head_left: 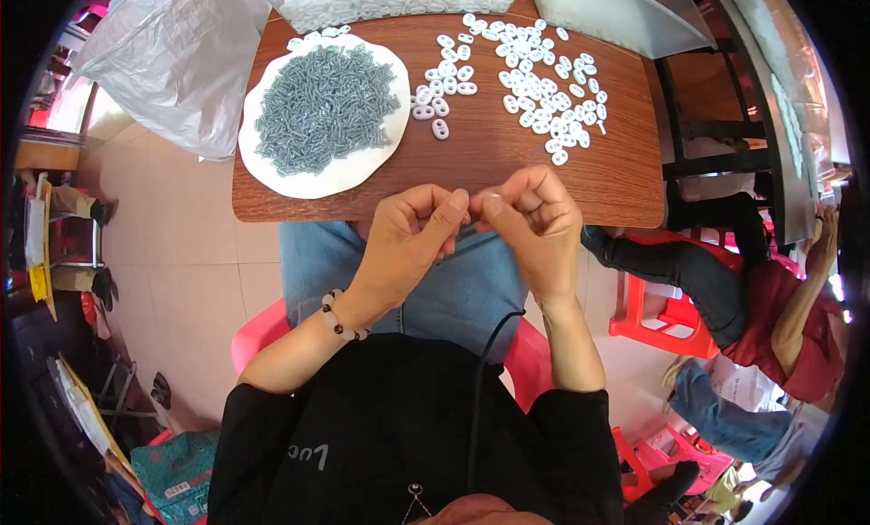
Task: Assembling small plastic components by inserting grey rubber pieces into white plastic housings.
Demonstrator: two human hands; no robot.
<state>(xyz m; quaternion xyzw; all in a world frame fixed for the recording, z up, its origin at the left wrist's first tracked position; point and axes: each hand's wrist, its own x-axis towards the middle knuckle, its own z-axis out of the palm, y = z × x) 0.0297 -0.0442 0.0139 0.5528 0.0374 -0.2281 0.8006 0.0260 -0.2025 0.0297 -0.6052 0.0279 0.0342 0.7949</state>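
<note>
Above the table's near edge, my left hand and my right hand are held close together. Thumb and forefinger are pinched on each, and whatever lies between the fingertips is hidden or too small to make out. Left of them lies a white round plate with a wavy rim. It bears a heap of small grey metallic pieces, slim and rod-like. Small white oval pieces with two holes lie loose beyond my hands, in a narrow group beside the plate and a wider group to the right.
The brown wooden table carries a bin of many white pieces at its far edge. A clear plastic bag hangs at the left. On the right are a metal-edged black rack, a red stool and seated people.
</note>
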